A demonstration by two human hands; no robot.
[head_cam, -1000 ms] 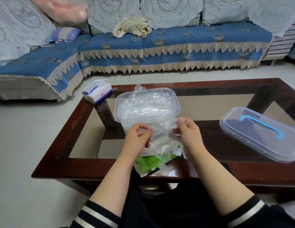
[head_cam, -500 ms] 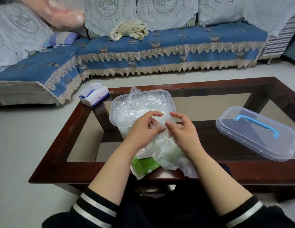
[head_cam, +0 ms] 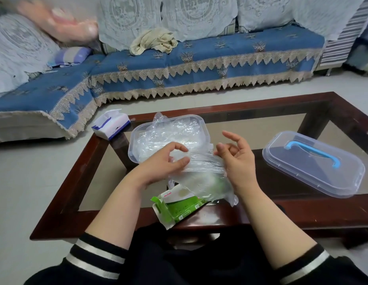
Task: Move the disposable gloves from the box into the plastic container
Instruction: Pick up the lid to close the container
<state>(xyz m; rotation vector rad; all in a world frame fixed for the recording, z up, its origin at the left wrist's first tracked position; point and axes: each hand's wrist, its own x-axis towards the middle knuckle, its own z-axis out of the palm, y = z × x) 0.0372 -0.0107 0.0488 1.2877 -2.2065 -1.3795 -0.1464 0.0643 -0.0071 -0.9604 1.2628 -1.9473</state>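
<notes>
Nearest, at the worktop (head_cam: 55,212) edge: green glove box (head_cam: 175,208), flap open, tipped toward the lap, half under loose film. Just above it, a clear bunch of gloves (head_cam: 201,171) stretched between both hands, short of the plastic container (head_cam: 136,138), which already holds a crumpled heap. Left hand (head_cam: 164,163): palm down, thumb and forefinger curled, grip narrow and pinching the film's near end. Right hand (head_cam: 236,159): palm turned inward, fingers spread and loosely bent, grip wide, the bunch only resting against the heel of the palm. Likely trouble: slippery film sliding off that slack right side and trailing down over the box, or dragging the light box off the edge; also static cling pulling earlier gloves back out. Farther right, lid (head_cam: 314,161) with blue handle lying apart. Farther left, tissue pack (head_cam: 111,126). Beyond, blue sofa (head_cam: 199,64).
</notes>
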